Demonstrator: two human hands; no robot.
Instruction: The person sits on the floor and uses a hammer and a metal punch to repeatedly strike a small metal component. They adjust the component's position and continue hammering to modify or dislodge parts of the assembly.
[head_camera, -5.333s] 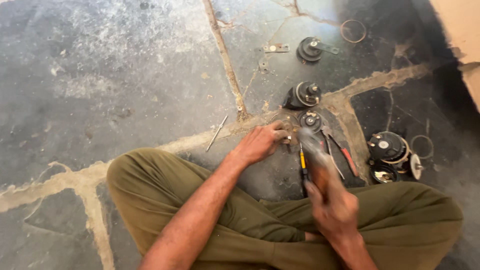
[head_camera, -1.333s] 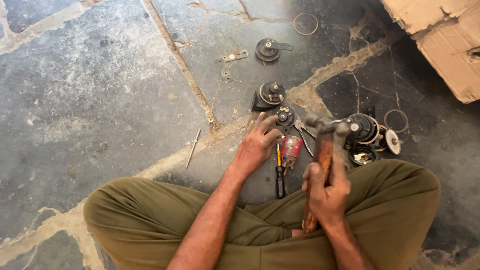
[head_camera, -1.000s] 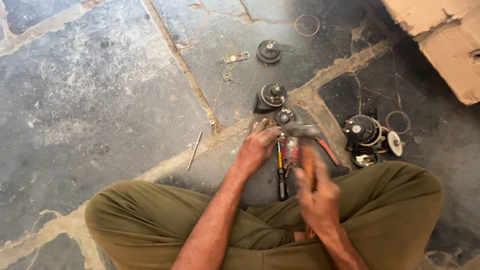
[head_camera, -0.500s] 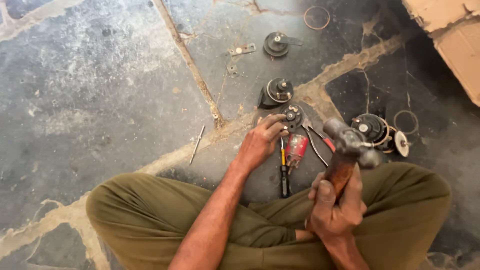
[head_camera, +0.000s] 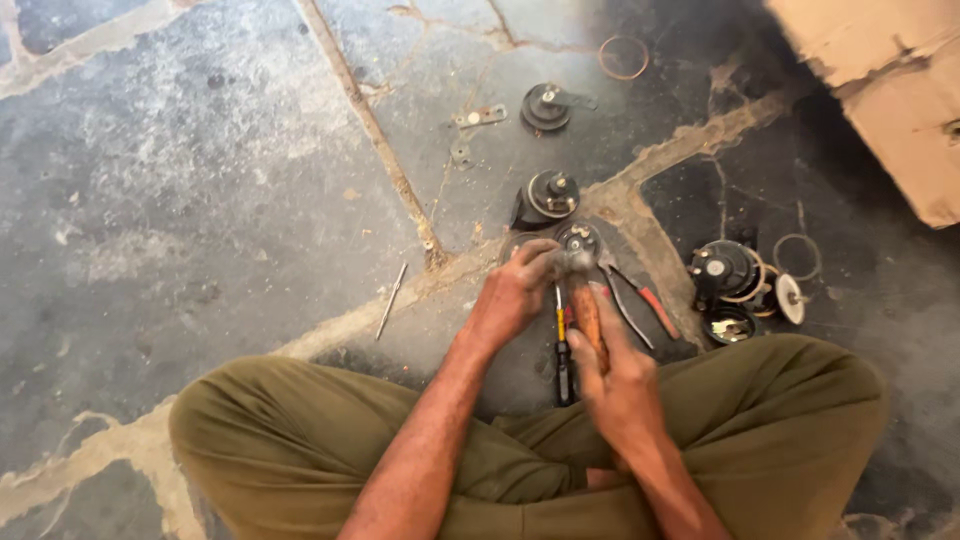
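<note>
I sit cross-legged on a stone floor. My right hand (head_camera: 618, 375) grips the wooden handle of a hammer (head_camera: 586, 310), whose blurred metal head is down on a small round black part (head_camera: 580, 240) in front of my knees. My left hand (head_camera: 518, 288) holds that part steady on the floor, fingers curled over its near edge. A screwdriver with a yellow and black handle (head_camera: 562, 345) lies between my hands. Pliers with red grips (head_camera: 640, 300) lie just right of the hammer.
More round black parts lie beyond: one (head_camera: 547, 197) just past my hands, another (head_camera: 547, 106) farther off, a cluster (head_camera: 728, 280) at right with thin rings. A metal rod (head_camera: 391, 300) lies at left. A cardboard box (head_camera: 880, 80) fills the top right corner.
Half a second ago the hammer was raised to the right over my knee; now its head has swung down onto the part under my left hand. My left hand has stayed in place.
</note>
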